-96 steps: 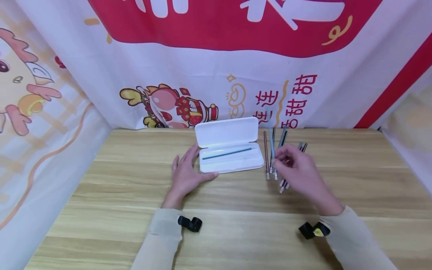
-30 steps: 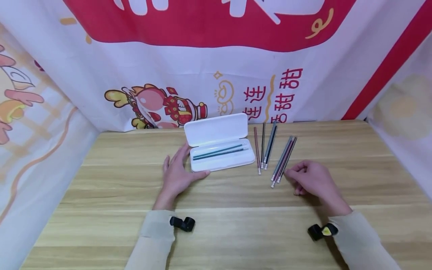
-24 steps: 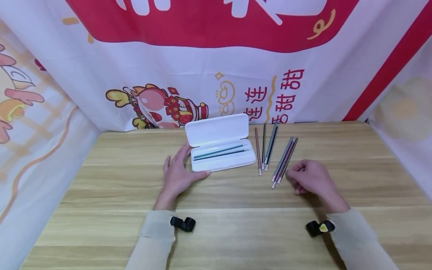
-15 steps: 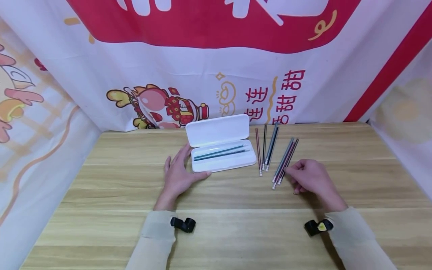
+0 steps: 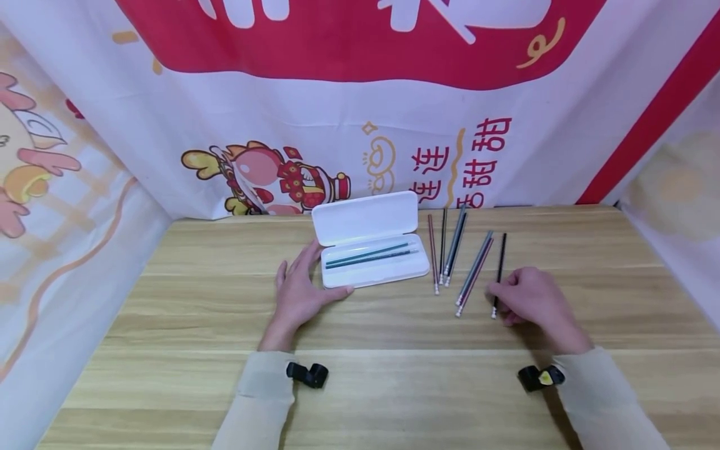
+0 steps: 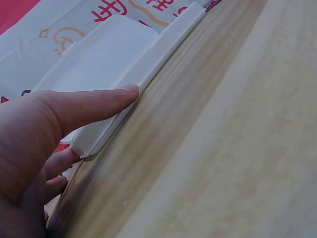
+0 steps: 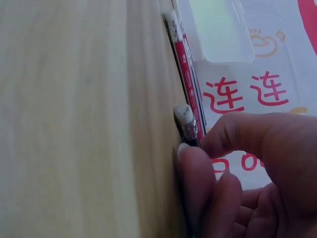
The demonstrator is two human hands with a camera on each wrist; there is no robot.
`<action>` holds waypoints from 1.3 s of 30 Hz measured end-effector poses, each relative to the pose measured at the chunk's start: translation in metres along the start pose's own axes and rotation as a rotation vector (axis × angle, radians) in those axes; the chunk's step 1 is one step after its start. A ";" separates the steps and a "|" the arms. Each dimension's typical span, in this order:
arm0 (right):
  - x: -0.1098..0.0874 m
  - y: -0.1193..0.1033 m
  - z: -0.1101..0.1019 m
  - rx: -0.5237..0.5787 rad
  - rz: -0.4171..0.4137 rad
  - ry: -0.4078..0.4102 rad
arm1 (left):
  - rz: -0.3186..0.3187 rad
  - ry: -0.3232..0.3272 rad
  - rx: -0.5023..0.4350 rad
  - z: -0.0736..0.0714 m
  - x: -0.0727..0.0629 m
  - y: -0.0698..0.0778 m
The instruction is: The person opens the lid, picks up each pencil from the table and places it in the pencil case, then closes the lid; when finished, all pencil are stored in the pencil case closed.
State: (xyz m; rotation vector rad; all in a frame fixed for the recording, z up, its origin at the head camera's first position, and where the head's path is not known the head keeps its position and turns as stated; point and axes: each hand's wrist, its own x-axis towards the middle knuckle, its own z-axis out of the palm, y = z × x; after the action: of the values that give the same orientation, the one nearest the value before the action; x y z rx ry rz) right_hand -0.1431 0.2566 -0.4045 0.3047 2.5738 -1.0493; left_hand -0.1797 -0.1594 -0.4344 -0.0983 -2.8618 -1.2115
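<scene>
A white pencil case (image 5: 388,275) lies with its lid raised, two dark teal pencils (image 5: 365,255) inside. My left hand (image 5: 300,300) holds its left end, thumb along the front wall and fingers round the side; the left wrist view shows the thumb against the case (image 6: 173,42). Farther right, my right hand (image 5: 531,295) pinches a black pencil (image 5: 501,255) near its eraser end. In the right wrist view the white eraser (image 7: 184,115) pokes out past the thumb and fingertips.
Between the case and my right hand lie a grey-blue pencil (image 5: 474,269) and a maroon pencil (image 5: 484,259) side by side. Nearer the case are a red pencil (image 5: 432,250) and several dark ones (image 5: 457,240). A printed cloth (image 5: 360,137) hangs behind the wooden table (image 5: 394,387).
A second pencil has come to lie in the case. My right hand went back to the right-hand bunch and has drawn the black pencil away rightward. The left hand stays on the case.
</scene>
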 end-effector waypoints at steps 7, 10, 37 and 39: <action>-0.001 0.003 -0.007 -0.048 -0.009 0.018 | -0.008 0.002 -0.006 0.001 -0.002 0.000; -0.003 0.002 -0.012 0.015 -0.046 0.040 | -0.012 0.000 -0.003 0.002 -0.003 0.000; -0.030 -0.038 0.000 0.151 -0.349 0.152 | -0.003 0.012 0.000 0.000 0.001 -0.001; -0.029 -0.038 0.007 0.127 -0.375 0.133 | 0.001 0.014 -0.003 0.000 0.002 -0.001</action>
State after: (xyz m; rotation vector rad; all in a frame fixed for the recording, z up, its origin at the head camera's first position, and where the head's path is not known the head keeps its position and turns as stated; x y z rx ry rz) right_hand -0.1275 0.2234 -0.3736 -0.0880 2.7549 -1.3653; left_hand -0.1818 -0.1601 -0.4351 -0.0915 -2.8481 -1.2112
